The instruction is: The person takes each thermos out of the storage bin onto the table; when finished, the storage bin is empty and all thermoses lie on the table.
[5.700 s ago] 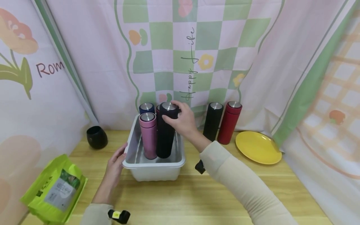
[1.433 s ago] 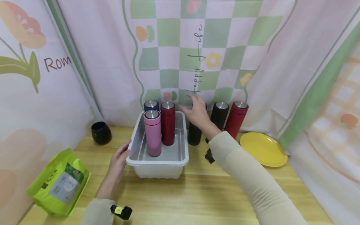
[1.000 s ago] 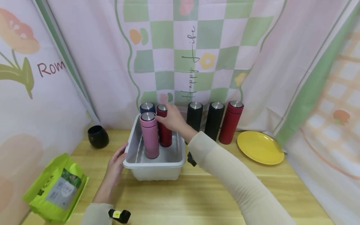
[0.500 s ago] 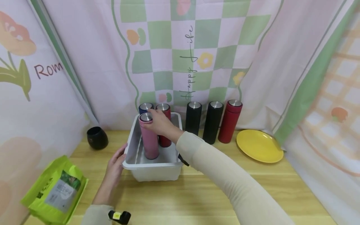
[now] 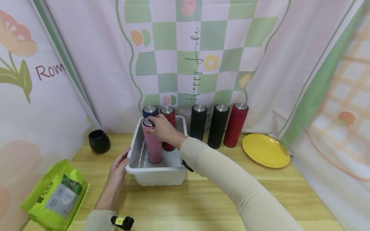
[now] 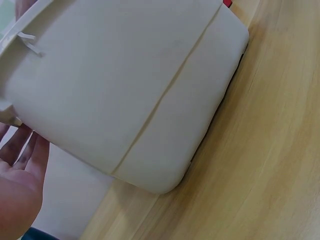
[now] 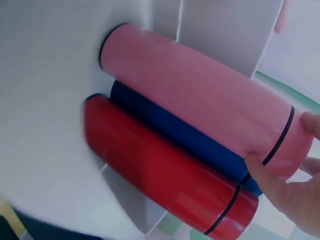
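Observation:
In the head view my right hand (image 5: pixel 164 128) grips the pink thermos (image 5: pixel 153 147) around its top, standing in the pale grey plastic bin (image 5: pixel 156 177). The right wrist view shows thumb and fingers on either side of the pink thermos (image 7: pixel 205 95) near its dark ring. Behind it in the bin stand a blue thermos (image 5: pixel 150 110) and a red thermos (image 5: pixel 170 141); the blue one is mostly hidden. My left hand (image 5: pixel 117 166) holds the bin's left rim; in the left wrist view its fingers (image 6: pixel 35 155) touch the bin below that rim.
To the right of the bin stand two black thermoses (image 5: pixel 198 123) (image 5: pixel 218 128) and another red thermos (image 5: pixel 235 128). A yellow plate (image 5: pixel 265 150) lies farther right. At the left are a black cup (image 5: pixel 99 141) and a bright green bag (image 5: pixel 57 195). A curtain (image 5: pixel 214 86) hangs behind.
A black thermos has left the bin and now stands on the table to its right. My right hand has come back and grips the pink thermos. The left hand stays at the rim.

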### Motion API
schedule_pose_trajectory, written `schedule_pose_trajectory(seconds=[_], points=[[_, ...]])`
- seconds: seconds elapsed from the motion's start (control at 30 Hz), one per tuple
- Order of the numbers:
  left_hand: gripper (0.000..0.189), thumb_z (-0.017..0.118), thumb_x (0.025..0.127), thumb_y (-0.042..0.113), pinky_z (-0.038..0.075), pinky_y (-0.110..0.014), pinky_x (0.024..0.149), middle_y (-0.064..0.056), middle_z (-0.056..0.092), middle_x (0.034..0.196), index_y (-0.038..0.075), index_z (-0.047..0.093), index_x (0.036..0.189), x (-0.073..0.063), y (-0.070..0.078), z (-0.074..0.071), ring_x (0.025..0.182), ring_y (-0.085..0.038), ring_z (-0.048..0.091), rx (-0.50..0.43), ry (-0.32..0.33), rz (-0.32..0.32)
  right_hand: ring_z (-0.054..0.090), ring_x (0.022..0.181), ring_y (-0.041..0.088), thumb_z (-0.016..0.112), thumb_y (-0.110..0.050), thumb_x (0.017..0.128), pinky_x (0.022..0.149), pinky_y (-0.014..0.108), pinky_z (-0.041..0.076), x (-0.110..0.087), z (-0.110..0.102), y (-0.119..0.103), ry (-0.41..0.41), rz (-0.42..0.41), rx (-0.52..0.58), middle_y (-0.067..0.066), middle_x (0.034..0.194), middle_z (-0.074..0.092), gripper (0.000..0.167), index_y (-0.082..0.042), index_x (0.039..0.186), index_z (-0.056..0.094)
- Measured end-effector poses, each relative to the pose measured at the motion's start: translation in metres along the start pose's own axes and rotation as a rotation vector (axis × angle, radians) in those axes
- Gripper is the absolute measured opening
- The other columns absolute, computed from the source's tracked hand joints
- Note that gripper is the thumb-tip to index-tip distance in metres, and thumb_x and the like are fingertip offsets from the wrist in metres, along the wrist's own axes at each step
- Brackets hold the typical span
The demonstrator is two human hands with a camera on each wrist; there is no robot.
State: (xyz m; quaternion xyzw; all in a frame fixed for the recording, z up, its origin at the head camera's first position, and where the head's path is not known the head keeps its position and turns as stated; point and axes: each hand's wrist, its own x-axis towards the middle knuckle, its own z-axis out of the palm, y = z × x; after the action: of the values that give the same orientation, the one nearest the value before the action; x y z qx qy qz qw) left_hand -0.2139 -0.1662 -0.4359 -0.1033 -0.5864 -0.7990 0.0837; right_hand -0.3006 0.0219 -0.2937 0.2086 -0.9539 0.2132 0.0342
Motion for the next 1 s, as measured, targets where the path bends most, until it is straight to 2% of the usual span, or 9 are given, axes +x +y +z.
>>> schedule_pose_trajectory(seconds=[0.17,0.3,0.43,0.67,0.9,1.0], points=[[0.037,0.046,0.102,0.007,0.046,-0.023,0.092,0.015,0.057,0.12,0.017,0.057,0.135,0.001,0.0,0.001,0.11,-0.004,0.053,0.003,0.008,-0.007,0.05,0.111,0.019,0.069,-0.035,0.091,0.094,0.029,0.044,-0.005,-0.003,0.001,0.019,-0.006,0.034,0.014,0.125,0.049,0.062,-0.011,0.145,0.048],[0.037,0.046,0.102,0.006,0.047,-0.024,0.091,0.015,0.058,0.121,0.019,0.059,0.133,0.002,-0.001,0.0,0.11,-0.005,0.053,-0.012,-0.001,0.011,0.05,0.114,0.021,0.068,-0.037,0.092,0.096,0.034,0.045,-0.011,-0.011,0.001,0.021,0.003,0.086,0.016,0.131,0.046,0.063,-0.012,0.146,0.047],[0.037,0.046,0.102,0.007,0.046,-0.023,0.091,0.015,0.057,0.121,0.02,0.059,0.134,0.003,-0.001,0.0,0.11,-0.005,0.053,-0.008,0.004,0.003,0.049,0.116,0.024,0.069,-0.037,0.091,0.096,0.037,0.044,-0.017,-0.024,0.004,0.039,-0.008,0.136,0.018,0.134,0.045,0.063,-0.011,0.145,0.048],[0.037,0.047,0.102,0.009,0.046,-0.023,0.092,0.016,0.057,0.12,0.017,0.056,0.136,0.002,-0.001,0.0,0.111,-0.005,0.052,0.012,0.016,-0.014,0.052,0.105,0.021,0.079,-0.038,0.082,0.084,0.033,0.048,-0.028,-0.042,0.017,0.187,-0.016,0.229,0.012,0.126,0.052,0.064,-0.011,0.136,0.058],[0.04,0.046,0.102,0.009,0.046,-0.023,0.092,0.015,0.056,0.121,0.009,0.05,0.142,0.002,-0.001,-0.001,0.111,-0.006,0.051,0.03,0.017,-0.024,0.055,0.106,0.021,0.081,-0.039,0.077,0.084,0.034,0.05,-0.044,-0.061,0.034,0.319,0.045,0.332,0.006,0.128,0.054,0.065,-0.014,0.134,0.061],[0.039,0.046,0.102,0.009,0.045,-0.022,0.092,0.015,0.056,0.121,0.01,0.051,0.141,0.003,0.0,-0.002,0.112,-0.006,0.051,0.027,0.016,-0.026,0.055,0.106,0.022,0.081,-0.037,0.077,0.085,0.035,0.049,-0.051,-0.071,0.041,0.362,0.052,0.356,0.007,0.128,0.055,0.064,-0.014,0.133,0.062]])
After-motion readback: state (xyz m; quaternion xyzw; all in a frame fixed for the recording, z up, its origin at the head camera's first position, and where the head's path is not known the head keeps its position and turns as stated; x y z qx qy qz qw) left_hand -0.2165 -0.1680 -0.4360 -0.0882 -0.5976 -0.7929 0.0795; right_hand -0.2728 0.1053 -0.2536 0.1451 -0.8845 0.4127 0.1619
